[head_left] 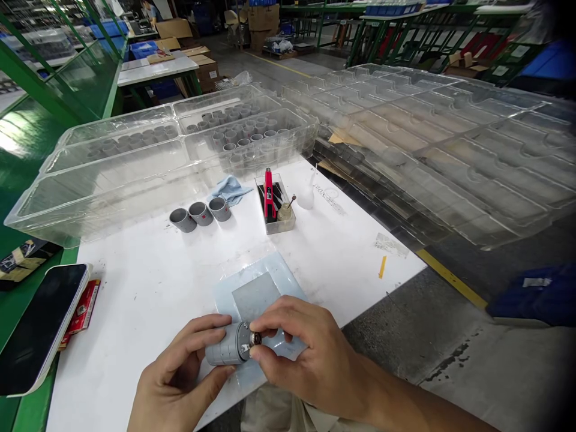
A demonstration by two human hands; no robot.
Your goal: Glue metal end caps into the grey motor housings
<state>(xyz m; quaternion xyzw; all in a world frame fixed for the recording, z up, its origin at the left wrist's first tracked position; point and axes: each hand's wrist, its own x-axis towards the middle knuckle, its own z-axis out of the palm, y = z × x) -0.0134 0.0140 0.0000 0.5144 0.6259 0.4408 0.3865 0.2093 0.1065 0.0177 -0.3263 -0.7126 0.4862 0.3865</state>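
Observation:
My left hand (pixel 184 372) holds a grey cylindrical part (pixel 224 346) on its side, the thumb below and the fingers above. At the part's right end, the thumb and forefinger of my right hand (pixel 306 354) pinch a small dark round piece (pixel 256 338). Beneath both hands lies a light blue sheet (pixel 281 270) with a grey rectangular pad (pixel 256 296) on it. Farther up the white table (pixel 148 288), three grey cups (pixel 201 213) stand in a row beside a blue cloth (pixel 230 191).
A clear box (pixel 279 227) holds a red-and-black cutter (pixel 269 198) and a small jar. Behind it stand clear trays (pixel 148 159) with many grey cups. A phone (pixel 42 327) lies at the left edge, over a red packet (pixel 83 306). Stacked clear trays (pixel 450 144) fill the right.

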